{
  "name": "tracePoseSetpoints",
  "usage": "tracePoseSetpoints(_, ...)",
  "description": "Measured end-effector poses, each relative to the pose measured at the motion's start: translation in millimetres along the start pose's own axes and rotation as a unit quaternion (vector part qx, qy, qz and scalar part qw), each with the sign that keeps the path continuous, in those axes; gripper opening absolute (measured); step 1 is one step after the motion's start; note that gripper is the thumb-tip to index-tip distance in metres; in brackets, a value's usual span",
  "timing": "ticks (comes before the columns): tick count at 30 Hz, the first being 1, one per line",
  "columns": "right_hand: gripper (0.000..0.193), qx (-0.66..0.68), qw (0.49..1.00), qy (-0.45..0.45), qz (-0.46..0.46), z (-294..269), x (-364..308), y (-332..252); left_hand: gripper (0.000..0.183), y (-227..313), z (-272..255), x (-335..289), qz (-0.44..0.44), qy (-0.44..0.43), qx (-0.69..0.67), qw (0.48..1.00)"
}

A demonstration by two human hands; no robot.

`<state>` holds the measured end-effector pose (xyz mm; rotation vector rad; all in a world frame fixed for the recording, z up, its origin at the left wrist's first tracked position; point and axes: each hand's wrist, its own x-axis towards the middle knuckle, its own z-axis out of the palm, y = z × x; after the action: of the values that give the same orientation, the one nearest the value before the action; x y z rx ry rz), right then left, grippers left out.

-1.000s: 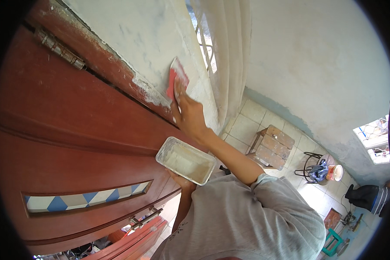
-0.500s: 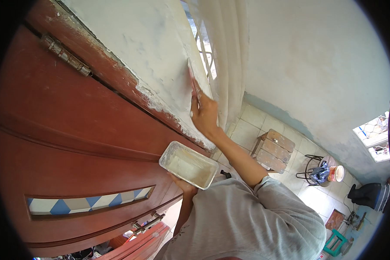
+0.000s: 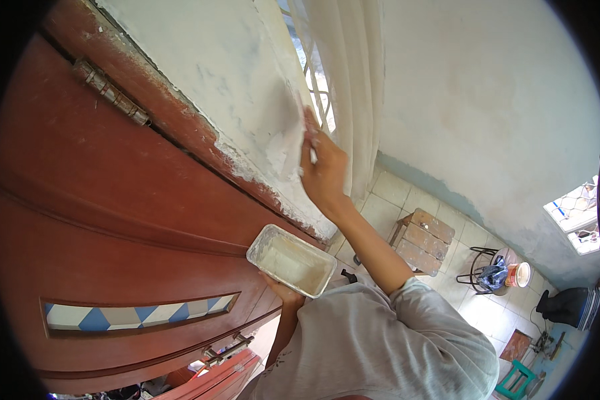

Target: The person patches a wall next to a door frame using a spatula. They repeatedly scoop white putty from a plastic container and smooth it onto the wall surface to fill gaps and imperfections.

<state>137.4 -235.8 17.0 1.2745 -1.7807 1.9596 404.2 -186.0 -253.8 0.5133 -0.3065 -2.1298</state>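
My right hand (image 3: 325,170) is closed around a slim reddish putty knife (image 3: 309,119), smeared by motion and partly hidden by the fingers. Its blade is at the right edge of a narrow white wall strip (image 3: 227,73), beside the window. Fresh-looking pale filler (image 3: 278,155) lies on the wall just left of the hand. Lower down, my left hand (image 3: 283,292) grips a rectangular tray (image 3: 329,272) from below and at its near side. Whitish paste coats the tray's inside, and the tray is tilted slightly toward me.
A red-brown door (image 3: 113,213) with a metal hinge (image 3: 113,93) fills the left. Sheer curtain (image 3: 353,80) hangs right of the wall strip. On the tiled floor stand a wooden stool (image 3: 425,241) and a round stool (image 3: 481,268) bearing a tub (image 3: 517,274) and dark plastic bag.
My right hand has moved slightly right and down, with the putty knife turned. A pale filler patch now shows where the hand was. The left hand and tray are almost unmoved.
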Motion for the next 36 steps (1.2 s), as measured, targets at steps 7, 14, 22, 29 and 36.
tracePoseSetpoints(7,0.077,0.005,0.993,-0.119,-0.009,7.7,-23.5,-38.1,0.086,-3.3,27.6,-5.2,0.03,-0.007,0.035,0.999)
tracePoseSetpoints(14,0.045,0.024,0.999,-0.017,0.033,-31.9,-13.7,-8.2,0.087,1.3,24.8,-3.3,0.0,-0.02,-0.005,1.0)
tracePoseSetpoints(22,0.061,-0.013,0.995,-0.074,0.06,12.7,-56.9,-12.1,0.087,-3.4,4.4,-5.6,0.004,-0.011,-0.014,1.0)
tracePoseSetpoints(29,0.06,0.075,0.995,-0.033,-0.06,-17.2,-59.1,-11.8,0.087,-3.4,25.6,-9.6,0.0,-0.023,-0.009,1.0)
tracePoseSetpoints(36,0.065,-0.015,0.999,0.01,-0.037,3.2,49.5,-32.4,0.085,-14.0,30.4,-12.9,0.01,0.001,0.002,1.0)
